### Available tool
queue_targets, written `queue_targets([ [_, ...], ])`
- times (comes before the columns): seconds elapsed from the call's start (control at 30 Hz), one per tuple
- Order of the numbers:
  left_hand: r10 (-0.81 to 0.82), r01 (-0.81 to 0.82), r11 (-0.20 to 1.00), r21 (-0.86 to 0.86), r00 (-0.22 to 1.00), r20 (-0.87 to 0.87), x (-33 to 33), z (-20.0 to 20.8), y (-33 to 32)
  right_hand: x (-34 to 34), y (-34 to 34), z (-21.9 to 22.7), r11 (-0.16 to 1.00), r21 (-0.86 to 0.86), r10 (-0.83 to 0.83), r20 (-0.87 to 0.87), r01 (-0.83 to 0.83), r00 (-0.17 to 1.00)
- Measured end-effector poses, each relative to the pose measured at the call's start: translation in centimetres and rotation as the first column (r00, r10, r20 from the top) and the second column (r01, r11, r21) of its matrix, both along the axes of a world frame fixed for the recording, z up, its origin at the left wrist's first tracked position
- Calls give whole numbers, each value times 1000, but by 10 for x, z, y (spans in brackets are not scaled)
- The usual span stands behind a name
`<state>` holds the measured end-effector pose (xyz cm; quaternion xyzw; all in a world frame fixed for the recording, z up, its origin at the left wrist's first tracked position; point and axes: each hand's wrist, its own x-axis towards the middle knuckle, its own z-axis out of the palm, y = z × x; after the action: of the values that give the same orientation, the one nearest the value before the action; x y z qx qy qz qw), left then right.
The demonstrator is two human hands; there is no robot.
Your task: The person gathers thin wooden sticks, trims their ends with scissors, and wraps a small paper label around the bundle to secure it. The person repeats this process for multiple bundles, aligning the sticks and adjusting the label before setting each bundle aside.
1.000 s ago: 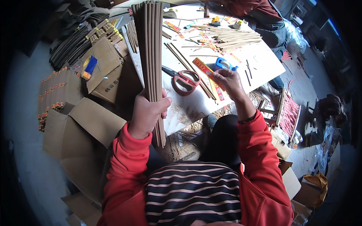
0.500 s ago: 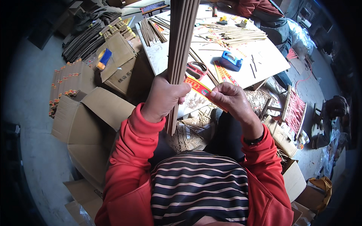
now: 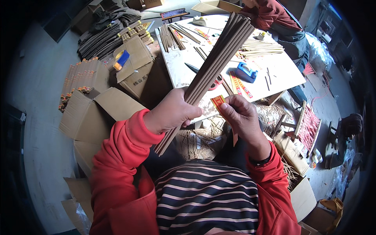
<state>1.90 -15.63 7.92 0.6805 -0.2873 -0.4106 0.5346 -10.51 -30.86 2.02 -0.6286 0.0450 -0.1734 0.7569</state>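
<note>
A bundle of long brown sticks (image 3: 213, 68) slants up and away from the left hand (image 3: 172, 113), whose fingers are wrapped tight around it. Just beside it, the right hand (image 3: 241, 115) pinches a red and yellow paper strip (image 3: 219, 102) between closed fingertips.

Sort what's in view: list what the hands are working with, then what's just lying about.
In hand:
left hand grips bundle of brown sticks
right hand pinches red-and-yellow paper strip

Lying about:
blue tape dispenser
scissors
cardboard boxes
white table

Label strip (image 3: 219, 102): red-yellow, pinched in right hand (image 3: 243, 117).
Boxes (image 3: 135, 68): brown cardboard, left of table.
Table labels (image 3: 239, 85): red-yellow strips.
</note>
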Motion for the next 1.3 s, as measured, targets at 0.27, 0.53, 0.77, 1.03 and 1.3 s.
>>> queue_targets([
  [0.27,2,20,989,146,989,-145,-18,-40,19,0,33,-3,994,-88,37,-229,-59,973],
  [0.53,32,1,993,117,961,-276,-22,-66,21,1,35,0,975,-204,1,-375,-84,927],
  [0.77,24,12,994,105,943,-331,-27,-72,22,-1,34,7,957,-273,-26,-420,-99,907],
  [1.03,19,5,998,66,936,-351,-30,-72,23,-1,33,-1,935,-344,-55,-386,-88,921],
  [1.3,-130,85,987,-137,924,-360,-29,-82,34,-2,34,3,987,-133,37,-385,-95,922],
])
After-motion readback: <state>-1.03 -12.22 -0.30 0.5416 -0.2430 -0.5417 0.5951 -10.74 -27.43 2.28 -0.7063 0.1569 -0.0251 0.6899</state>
